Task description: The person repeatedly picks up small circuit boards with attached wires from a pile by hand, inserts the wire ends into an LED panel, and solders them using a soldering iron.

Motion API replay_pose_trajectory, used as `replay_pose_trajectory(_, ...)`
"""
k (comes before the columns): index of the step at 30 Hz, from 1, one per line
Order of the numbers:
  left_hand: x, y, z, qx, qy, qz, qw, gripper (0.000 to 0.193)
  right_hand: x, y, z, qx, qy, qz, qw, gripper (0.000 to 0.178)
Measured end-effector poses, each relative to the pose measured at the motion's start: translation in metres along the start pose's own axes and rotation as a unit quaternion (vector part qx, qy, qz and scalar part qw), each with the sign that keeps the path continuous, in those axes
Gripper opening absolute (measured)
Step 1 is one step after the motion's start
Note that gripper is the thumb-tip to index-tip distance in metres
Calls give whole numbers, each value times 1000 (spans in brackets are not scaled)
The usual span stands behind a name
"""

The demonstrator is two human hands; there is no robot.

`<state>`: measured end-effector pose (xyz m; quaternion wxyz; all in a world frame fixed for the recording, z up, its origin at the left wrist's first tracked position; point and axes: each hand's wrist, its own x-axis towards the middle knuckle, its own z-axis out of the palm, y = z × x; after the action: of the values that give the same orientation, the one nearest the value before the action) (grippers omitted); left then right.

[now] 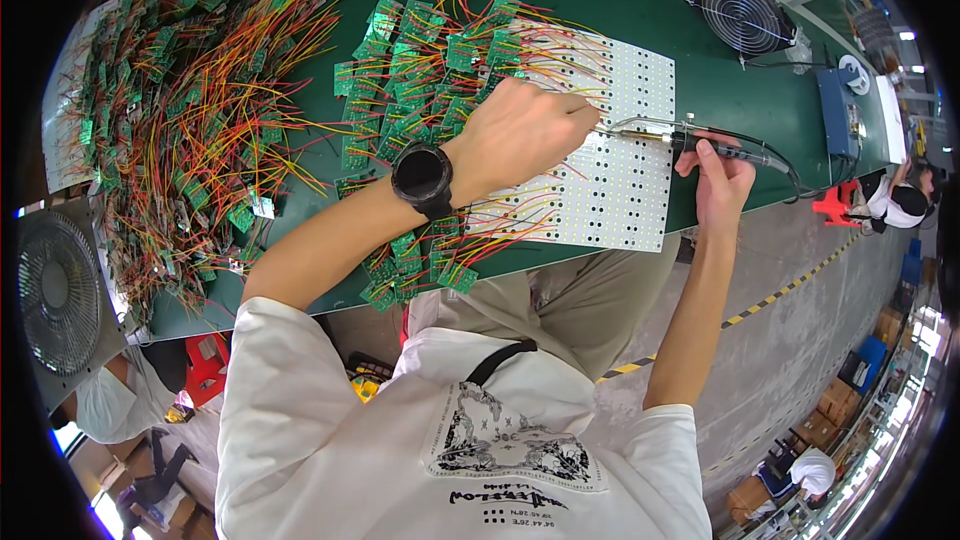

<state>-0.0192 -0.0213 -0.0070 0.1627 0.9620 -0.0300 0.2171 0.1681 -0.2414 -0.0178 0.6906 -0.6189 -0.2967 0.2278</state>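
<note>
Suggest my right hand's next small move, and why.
Perhaps steady the black-handled soldering iron against the white rectangular dotted panel: your bare right hand holds it, its slim metal end is over the panel close to your bare left hand, and contact is unclear.

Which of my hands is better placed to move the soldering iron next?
Right, probably: your right hand grips the soldering iron by its handle. Your left hand reaches over the white LED panel, near the iron's far end.

I'm seeing a white dotted panel (pixel 622 195) lying flat right of the frame's center; red and yellow wires (pixel 508 210) are trailing left to green boards (pixel 458 278), a black soldering iron (pixel 740 151) pointing left over it.
</note>
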Motion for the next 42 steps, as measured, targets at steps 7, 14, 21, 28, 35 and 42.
replay_pose_trajectory(7,-1,-2,3,7,2,4,1000,10,1,2,1,1,5,-3,1000,21)
replay_pose_trajectory(14,0,0,2,10,3,3,1000,10,0,1,1,-8,13,0,1000,22)
replay_pose_trajectory(21,-1,-1,3,9,6,2,1000,11,0,0,2,-8,12,0,1000,21)
replay_pose_trajectory(28,0,1,-1,14,-2,-5,1000,13,0,-3,5,21,36,-4,999,21)
replay_pose_trajectory(35,8,-2,-41,-189,-99,52,976,35,0,-3,5,42,57,5,998,21)
replay_pose_trajectory(42,8,-12,-42,-247,-236,55,938,26,0,-5,5,49,66,18,996,19)
